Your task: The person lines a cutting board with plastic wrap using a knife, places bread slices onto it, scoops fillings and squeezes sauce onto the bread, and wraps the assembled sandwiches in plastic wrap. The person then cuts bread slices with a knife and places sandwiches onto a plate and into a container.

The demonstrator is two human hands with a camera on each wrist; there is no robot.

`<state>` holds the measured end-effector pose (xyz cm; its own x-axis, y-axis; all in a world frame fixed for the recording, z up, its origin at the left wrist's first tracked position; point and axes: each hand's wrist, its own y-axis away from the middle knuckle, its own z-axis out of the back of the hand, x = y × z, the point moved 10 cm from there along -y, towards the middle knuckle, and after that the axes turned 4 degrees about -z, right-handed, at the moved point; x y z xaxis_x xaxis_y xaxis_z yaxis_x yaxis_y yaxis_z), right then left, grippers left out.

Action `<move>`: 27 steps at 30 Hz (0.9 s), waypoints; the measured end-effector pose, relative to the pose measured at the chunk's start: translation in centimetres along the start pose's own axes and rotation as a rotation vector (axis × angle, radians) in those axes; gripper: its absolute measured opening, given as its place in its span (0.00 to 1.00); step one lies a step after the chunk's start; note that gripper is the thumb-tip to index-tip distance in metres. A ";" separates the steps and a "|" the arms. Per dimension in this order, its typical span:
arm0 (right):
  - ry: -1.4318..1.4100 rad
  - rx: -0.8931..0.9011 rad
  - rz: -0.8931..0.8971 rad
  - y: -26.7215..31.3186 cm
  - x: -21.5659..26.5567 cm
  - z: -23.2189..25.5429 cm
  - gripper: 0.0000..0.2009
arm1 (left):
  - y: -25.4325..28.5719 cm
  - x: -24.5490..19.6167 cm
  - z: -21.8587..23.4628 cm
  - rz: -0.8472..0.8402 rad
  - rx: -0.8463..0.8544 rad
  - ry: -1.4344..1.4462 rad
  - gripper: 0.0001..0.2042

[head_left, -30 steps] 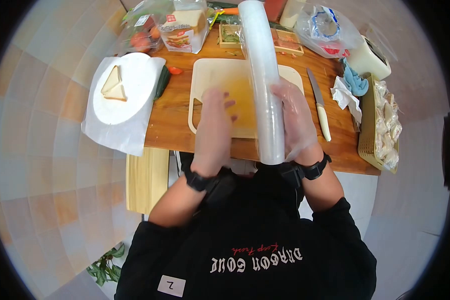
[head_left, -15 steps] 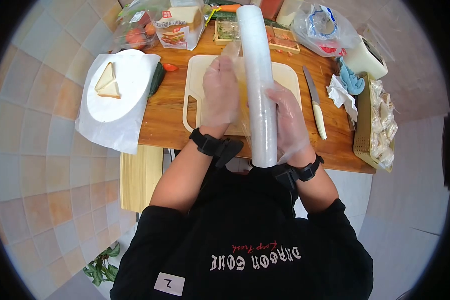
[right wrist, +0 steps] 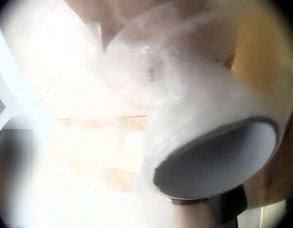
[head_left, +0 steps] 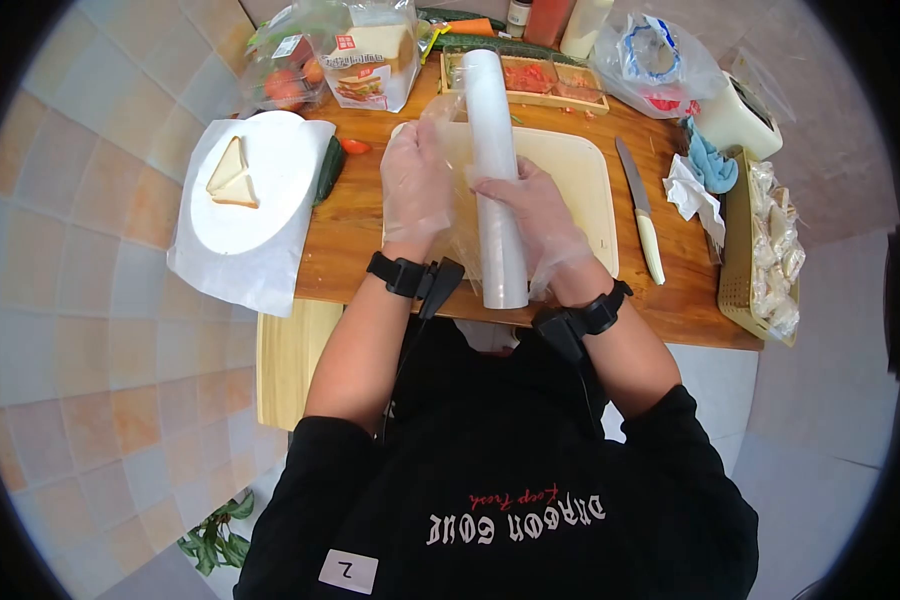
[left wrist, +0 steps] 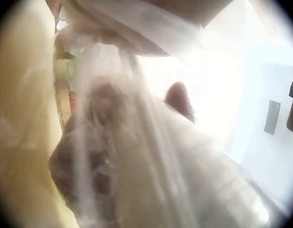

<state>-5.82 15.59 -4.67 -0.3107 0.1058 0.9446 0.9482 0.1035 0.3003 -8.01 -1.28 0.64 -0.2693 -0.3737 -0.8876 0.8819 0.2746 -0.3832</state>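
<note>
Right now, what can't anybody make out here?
Fingertips of the right hand: head view, behind the roll.
Roll's far end: right wrist view, behind the right hand.
Left end of the cutting board: head view, mostly behind the left hand.
Top of the red bottle: head view, cut off by upper edge.
Contents of the wrapped packets: head view, too small.

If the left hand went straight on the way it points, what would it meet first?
Past the plastic film at its fingers, probably the wooden tray, near its left end. The left hand looks raised, so it might pass above; depth is unclear.
</note>
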 end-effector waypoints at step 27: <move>0.338 -0.085 0.242 1.9 1.8 -2.5 0.36 | -4.4 2.9 -0.3 0.018 0.178 0.120 0.19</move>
<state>-4.43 13.49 -2.02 -0.0531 -0.2152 0.9751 0.9976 0.0318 0.0613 -12.80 -3.35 -0.30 -0.2880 -0.2593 -0.9219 0.9384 0.1156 -0.3257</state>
